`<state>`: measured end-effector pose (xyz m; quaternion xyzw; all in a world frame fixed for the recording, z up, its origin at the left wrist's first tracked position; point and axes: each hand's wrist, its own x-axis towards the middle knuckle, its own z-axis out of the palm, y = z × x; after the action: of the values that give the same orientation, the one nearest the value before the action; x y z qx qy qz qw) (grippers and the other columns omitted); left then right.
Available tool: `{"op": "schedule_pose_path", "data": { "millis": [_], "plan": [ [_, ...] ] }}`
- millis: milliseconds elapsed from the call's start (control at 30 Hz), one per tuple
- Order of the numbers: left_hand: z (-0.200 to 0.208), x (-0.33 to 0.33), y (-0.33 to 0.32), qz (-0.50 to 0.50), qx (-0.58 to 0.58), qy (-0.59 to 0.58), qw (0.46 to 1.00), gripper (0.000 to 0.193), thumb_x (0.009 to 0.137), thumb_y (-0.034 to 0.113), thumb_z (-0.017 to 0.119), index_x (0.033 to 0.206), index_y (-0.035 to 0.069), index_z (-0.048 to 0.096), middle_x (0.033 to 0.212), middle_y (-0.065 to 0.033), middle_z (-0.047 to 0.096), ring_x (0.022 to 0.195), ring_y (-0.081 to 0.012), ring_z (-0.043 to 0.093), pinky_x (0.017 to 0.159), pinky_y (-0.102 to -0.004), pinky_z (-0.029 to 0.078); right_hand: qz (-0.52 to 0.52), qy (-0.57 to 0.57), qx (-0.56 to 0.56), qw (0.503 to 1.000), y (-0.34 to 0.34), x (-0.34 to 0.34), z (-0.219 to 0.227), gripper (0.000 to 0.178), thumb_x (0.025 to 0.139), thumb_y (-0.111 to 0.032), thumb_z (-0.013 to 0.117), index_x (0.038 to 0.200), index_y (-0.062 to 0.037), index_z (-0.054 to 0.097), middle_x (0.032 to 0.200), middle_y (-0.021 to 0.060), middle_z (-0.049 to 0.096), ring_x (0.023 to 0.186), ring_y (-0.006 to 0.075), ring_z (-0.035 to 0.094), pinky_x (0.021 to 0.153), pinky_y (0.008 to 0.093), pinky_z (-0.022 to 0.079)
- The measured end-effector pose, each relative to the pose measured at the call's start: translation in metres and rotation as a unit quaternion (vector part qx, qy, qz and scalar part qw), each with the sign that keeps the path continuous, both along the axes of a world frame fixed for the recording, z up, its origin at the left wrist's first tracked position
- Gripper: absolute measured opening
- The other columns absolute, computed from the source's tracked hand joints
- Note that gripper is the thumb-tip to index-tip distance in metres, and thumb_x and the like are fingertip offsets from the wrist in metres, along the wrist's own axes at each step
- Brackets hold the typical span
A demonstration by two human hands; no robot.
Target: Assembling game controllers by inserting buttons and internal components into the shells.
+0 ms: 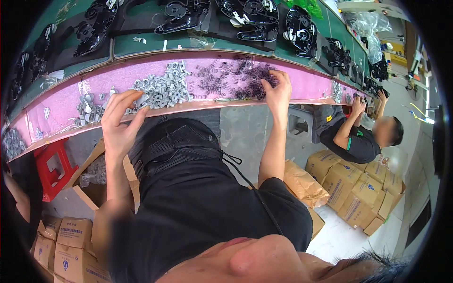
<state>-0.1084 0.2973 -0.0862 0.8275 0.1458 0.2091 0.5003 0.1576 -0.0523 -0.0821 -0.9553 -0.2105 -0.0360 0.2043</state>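
Left hand: left hand (120, 118) raised to the edge of the pink surface (66, 101), fingers spread and slightly curled, holding nothing, just beside the grey plastic pieces (163, 87).
Right hand: right hand (278, 92) stretched forward, fingers bent down into the dark springs (255, 80) (whether it grips any, I cannot tell).
Beyond: black moulded parts (250, 16) on the green bench behind.
Far right: another person's hand (359, 104) at the same surface.

The person wore a black short-sleeved shirt (198, 212), sleeves ending above the elbows and both forearms bare. A black mesh strap (177, 141) crossed the chest, and a thin black cord (245, 181) ran down over the shirt.
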Motion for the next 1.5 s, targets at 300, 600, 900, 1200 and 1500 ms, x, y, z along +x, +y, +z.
{"op": "schedule_pose_path", "data": {
  "millis": [300, 600, 900, 1200, 1500],
  "plan": [
    [-0.005, 0.0, -0.002, 0.016, -0.017, -0.005, 1.0, 0.036, 0.081, -0.003, 0.083, 0.117, -0.002, 0.075, 0.115, -0.0122, 0.074, 0.091, -0.0207, 0.063, 0.081, -0.0319, 0.052, 0.033, -0.06, -0.025, 0.997, -0.001, -0.003, 0.019, 0.035, 0.086, -0.006, 0.081, 0.119, 0.0006, 0.074, 0.107, 0.0176, 0.071, 0.1, 0.037, 0.069, 0.09, 0.0424, 0.054],
    [-0.009, 0.003, -0.001, 0.021, -0.014, -0.014, 1.0, 0.036, 0.082, -0.003, 0.083, 0.117, -0.002, 0.076, 0.115, -0.0116, 0.074, 0.09, -0.0193, 0.063, 0.081, -0.0314, 0.052, 0.023, -0.014, -0.012, 1.0, 0.01, -0.006, 0.016, 0.041, 0.083, -0.006, 0.083, 0.123, -0.0054, 0.075, 0.095, 0.0146, 0.067, 0.085, 0.0333, 0.067, 0.077, 0.0433, 0.053],
    [-0.011, 0.007, -0.002, 0.023, -0.017, -0.022, 0.999, 0.037, 0.082, -0.003, 0.084, 0.117, -0.001, 0.075, 0.115, -0.0112, 0.074, 0.087, -0.0189, 0.061, 0.081, -0.031, 0.052, 0.056, -0.05, -0.009, 0.997, 0.005, -0.001, 0.006, 0.045, 0.082, 0.001, 0.08, 0.126, -0.0046, 0.071, 0.106, 0.0174, 0.075, 0.096, 0.0345, 0.072, 0.085, 0.041, 0.056],
    [-0.012, 0.006, -0.001, 0.027, -0.019, -0.025, 0.999, 0.038, 0.082, -0.003, 0.084, 0.118, -0.002, 0.075, 0.116, -0.0115, 0.074, 0.087, -0.0186, 0.061, 0.082, -0.0314, 0.052, 0.008, -0.068, 0.014, 0.998, -0.001, 0.003, 0.015, 0.025, 0.086, -0.002, 0.079, 0.111, -0.0014, 0.076, 0.104, 0.0175, 0.075, 0.097, 0.0352, 0.07, 0.085, 0.0419, 0.054],
    [-0.013, 0.007, -0.003, 0.033, -0.021, -0.021, 0.999, 0.038, 0.082, -0.002, 0.084, 0.119, -0.001, 0.075, 0.117, -0.0115, 0.074, 0.087, -0.0184, 0.061, 0.083, -0.0313, 0.052, 0.129, -0.121, 0.071, 0.982, 0.035, -0.013, 0.009, 0.03, 0.083, -0.002, 0.084, 0.112, -0.0011, 0.077, 0.105, 0.0129, 0.076, 0.098, 0.0294, 0.07, 0.088, 0.0387, 0.054]
  ]
}}
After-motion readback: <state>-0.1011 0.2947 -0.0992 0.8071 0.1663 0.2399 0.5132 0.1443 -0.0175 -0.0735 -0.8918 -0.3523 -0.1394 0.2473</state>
